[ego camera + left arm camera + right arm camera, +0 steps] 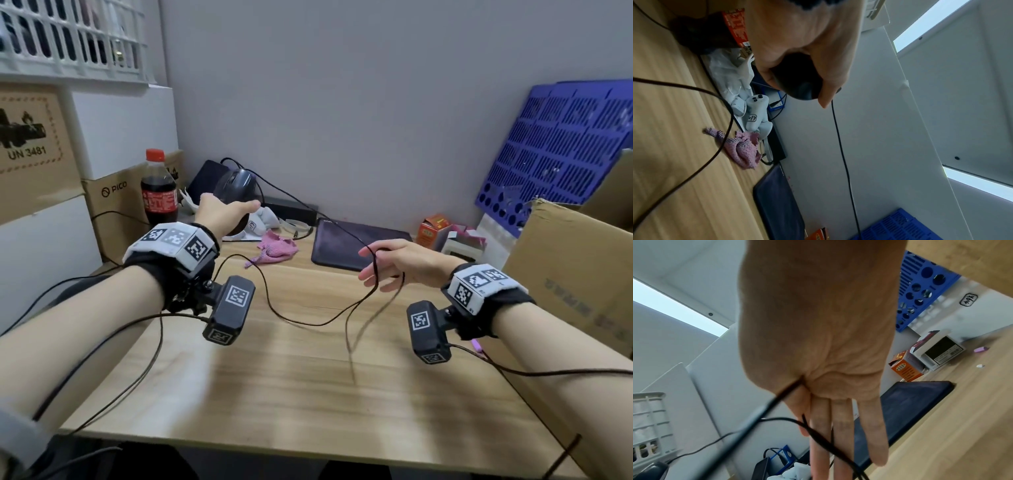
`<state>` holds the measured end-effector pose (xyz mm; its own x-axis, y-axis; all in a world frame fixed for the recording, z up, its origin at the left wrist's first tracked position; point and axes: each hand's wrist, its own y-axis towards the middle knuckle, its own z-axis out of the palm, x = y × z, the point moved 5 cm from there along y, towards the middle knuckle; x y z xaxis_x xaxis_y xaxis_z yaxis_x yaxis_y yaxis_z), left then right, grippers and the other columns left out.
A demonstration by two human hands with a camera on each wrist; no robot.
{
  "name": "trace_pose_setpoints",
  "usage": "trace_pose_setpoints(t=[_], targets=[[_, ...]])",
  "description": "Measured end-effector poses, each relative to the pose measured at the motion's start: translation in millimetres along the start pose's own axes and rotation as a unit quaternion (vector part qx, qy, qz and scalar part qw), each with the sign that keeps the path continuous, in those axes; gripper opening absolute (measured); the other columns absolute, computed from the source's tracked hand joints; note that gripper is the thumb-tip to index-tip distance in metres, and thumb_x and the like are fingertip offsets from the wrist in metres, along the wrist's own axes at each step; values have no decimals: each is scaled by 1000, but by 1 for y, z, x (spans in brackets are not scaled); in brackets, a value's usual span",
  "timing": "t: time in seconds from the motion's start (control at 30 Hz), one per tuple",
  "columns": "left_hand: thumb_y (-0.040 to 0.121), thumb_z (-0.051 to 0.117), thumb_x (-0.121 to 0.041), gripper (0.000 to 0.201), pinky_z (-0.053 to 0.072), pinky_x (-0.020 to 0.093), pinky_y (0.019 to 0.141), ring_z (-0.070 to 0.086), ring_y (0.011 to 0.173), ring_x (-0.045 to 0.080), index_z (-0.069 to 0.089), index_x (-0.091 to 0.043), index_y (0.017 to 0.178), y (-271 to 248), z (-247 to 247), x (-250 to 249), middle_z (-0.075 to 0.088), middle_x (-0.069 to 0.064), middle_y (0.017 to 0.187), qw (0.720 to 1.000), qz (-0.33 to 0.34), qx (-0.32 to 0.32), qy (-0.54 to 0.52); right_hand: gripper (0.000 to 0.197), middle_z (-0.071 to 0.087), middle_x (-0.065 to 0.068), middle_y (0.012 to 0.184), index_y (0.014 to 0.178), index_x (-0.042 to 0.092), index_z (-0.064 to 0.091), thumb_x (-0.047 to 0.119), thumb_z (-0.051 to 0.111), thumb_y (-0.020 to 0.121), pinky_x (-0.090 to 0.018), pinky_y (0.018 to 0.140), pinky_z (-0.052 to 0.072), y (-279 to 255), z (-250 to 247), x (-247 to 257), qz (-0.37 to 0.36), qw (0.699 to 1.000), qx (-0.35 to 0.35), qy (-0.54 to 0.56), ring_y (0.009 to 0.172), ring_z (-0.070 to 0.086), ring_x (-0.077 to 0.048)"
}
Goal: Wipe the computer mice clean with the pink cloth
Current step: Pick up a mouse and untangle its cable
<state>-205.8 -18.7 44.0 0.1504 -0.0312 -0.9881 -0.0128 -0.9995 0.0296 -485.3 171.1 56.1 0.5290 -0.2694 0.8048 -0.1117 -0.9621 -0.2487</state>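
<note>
My left hand [234, 212] grips a black wired mouse [236, 186] from below and holds it up over the back left of the wooden desk [274, 383]. In the left wrist view my thumb and fingers curl round the mouse [799, 81]. Its black cable [308, 322] runs right and loops over the straight fingers of my right hand [387, 263], then sags to the desk. The right wrist view shows those fingers [840, 426] extended with the cable crossing them. The crumpled pink cloth [274, 248] lies on the desk between my hands, untouched.
A cola bottle [159, 192] and cardboard boxes [116, 205] stand at the left. White controllers [260, 221] lie behind the cloth. A dark flat case [352, 246], an orange carton [431, 231], a blue crate [555, 154] and a large cardboard box [575, 274] fill the right.
</note>
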Motion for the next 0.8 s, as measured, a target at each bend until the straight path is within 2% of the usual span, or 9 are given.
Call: trace_pose_setpoints(t=[0.13,0.2,0.3,0.37,0.5,0.6,0.67,0.73,0.8], targets=[[33,83,-62,121,49,46,100,59,114,25,48,-8,135,6,1,8,61,10,123,999,11,25,31,31,63,-14,80,113,6,53,5,24,103,-38,70,56,0,-6,4,-20,996,-76,53,78,67,-28],[36,81,-59,120,46,45,103,56,118,24,44,-8,138,-2,-6,2,58,9,129,1000,18,7,24,31,63,-17,78,109,4,52,4,22,103,-40,67,59,2,-14,2,-15,988,-122,88,75,67,-31],[50,83,-51,116,39,44,109,48,129,25,34,-4,144,-4,-23,0,48,10,142,999,1,-44,0,32,67,-26,87,111,0,52,8,21,105,-42,60,61,-2,-26,-6,2,973,-177,148,78,69,-35],[58,83,-46,111,37,45,111,45,132,27,30,-2,146,-1,-35,4,45,12,145,998,-9,-69,11,31,66,-27,89,112,-2,49,10,22,105,-39,54,61,-5,-29,-17,27,968,-187,164,77,67,-36],[62,83,-44,108,37,45,111,44,132,29,29,-1,145,1,-46,10,45,14,145,995,-21,-91,23,26,65,-27,95,110,1,48,12,25,105,-41,52,60,-6,-26,-37,85,969,-168,163,77,67,-38],[78,79,-34,94,34,41,112,40,134,30,24,-1,146,1,-50,8,40,15,147,991,-12,-128,33,25,60,-22,78,104,5,47,12,23,104,-40,50,59,-4,-25,-48,113,966,-172,155,67,66,-36],[80,77,-32,88,35,39,108,42,132,29,25,-3,145,-8,-54,-1,42,14,145,989,10,-145,28,25,51,-15,66,101,7,47,11,22,103,-32,45,54,-4,-27,-49,114,966,-182,145,56,58,-29],[77,79,-32,82,41,39,105,50,124,27,35,-6,140,-15,-51,-10,50,12,135,994,42,-93,29,24,37,-5,59,101,9,46,12,23,103,-21,40,36,-2,-29,-45,91,971,-173,138,46,39,-17],[77,81,-26,56,53,32,86,61,100,24,54,-8,123,-29,-31,-19,63,10,110,994,74,62,58,21,30,1,58,97,12,47,15,27,104,-19,40,20,1,-28,-33,59,978,-143,137,43,25,-10]])
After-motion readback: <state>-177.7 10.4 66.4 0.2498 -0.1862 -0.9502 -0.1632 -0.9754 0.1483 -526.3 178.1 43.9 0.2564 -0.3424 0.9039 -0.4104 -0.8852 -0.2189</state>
